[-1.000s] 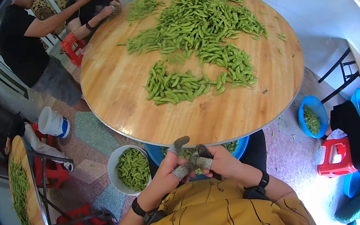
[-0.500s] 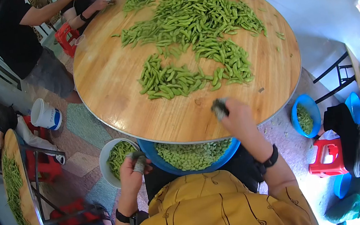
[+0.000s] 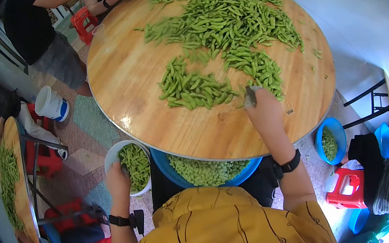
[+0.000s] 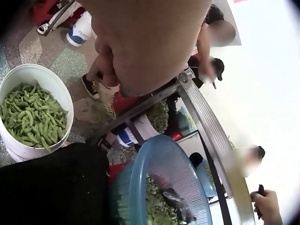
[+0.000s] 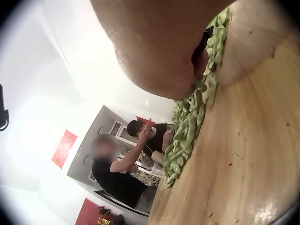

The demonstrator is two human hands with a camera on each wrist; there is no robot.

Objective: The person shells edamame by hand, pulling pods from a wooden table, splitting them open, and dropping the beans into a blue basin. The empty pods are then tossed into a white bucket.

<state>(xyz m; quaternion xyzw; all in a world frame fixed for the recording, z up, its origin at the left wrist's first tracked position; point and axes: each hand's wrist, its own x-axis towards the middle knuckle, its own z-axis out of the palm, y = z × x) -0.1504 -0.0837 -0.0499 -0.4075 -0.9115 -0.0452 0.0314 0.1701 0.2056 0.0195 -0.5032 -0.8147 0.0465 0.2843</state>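
My right hand reaches over the table to the near edge of the piled green soybean pods. Its wrapped fingertips touch the pods in the head view; the palm hides most of them in the right wrist view, so I cannot tell whether it grips any. Low on the left, my left hand is at the rim of a white bucket filled with green pods. Its fingers hang loosely bent, with nothing seen between them. Below the table edge, a blue basin holds shelled beans.
The round wooden table has a metal-edged rim above the basin. Other people sit or stand around it. On the floor are another white bucket, a blue tub at the right and a red stool.
My hands were together over the basin, then parted. The right hand has moved forward onto the table to the pods; the left has moved left to the white bucket, uncovering the beans.
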